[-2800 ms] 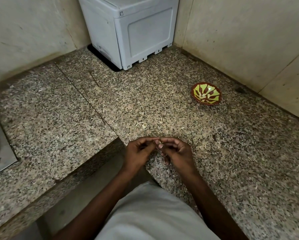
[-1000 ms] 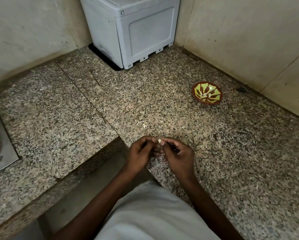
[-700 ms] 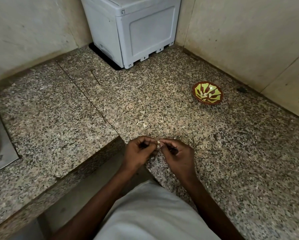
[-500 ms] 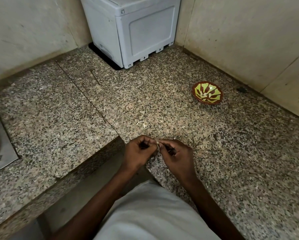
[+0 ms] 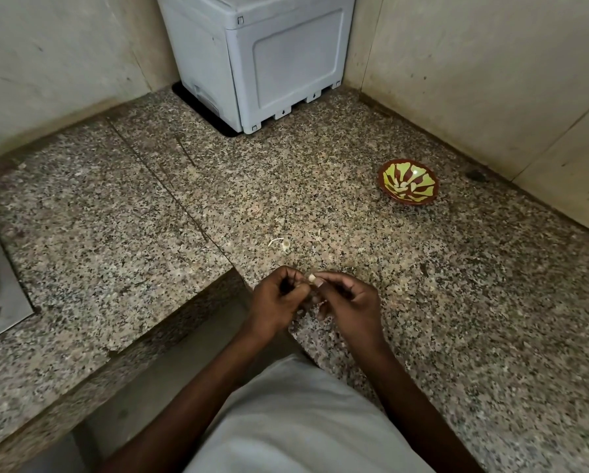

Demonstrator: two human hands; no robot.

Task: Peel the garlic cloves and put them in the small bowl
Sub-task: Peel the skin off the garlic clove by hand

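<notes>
Brown bowl, green petal pattern

No words, brand names or numbers can be read anywhere in the head view. The only signs are two small dark arrow-like marks on tabs along the bottom edge of the grey plastic box, which stands in the far corner of the granite counter.

Single head view, high above, looking steeply down and forward at desk corner; hands close below centre, walls farther off at top. Wide-angle, no second view.
</notes>
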